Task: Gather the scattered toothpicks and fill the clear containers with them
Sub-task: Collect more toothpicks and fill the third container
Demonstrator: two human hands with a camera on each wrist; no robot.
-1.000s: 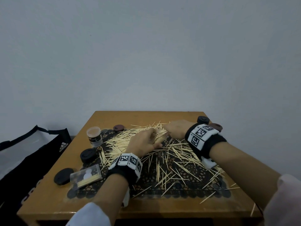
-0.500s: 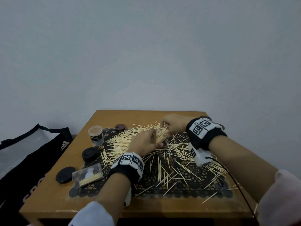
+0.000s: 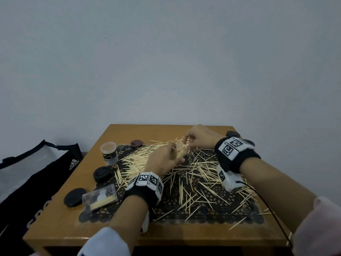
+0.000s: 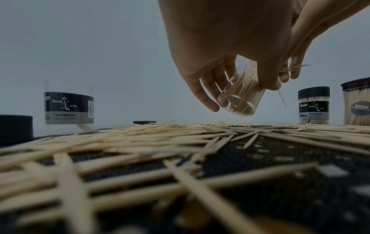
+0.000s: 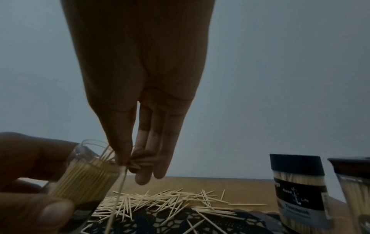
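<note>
**Head view: toothpicks going into a tilted jar**

Head camera shows the left hand (image 3: 164, 159) curled around a clear container (image 4: 239, 98), held tilted above the black lace mat (image 3: 203, 206), its mouth turned toward the right hand (image 3: 200, 140). That jar is already packed with toothpicks. The right hand's thumb and fingertips (image 5: 138, 159) pinch a small bunch of toothpicks (image 5: 140, 163) right at the jar's mouth. Scattered toothpicks (image 3: 193, 180) cover the mat on the wooden table (image 3: 60, 228). Another clear labelled container (image 3: 109, 150) stands open at the mat's left edge. Two capped, filled jars (image 5: 300, 190) stand on the right.
</note>
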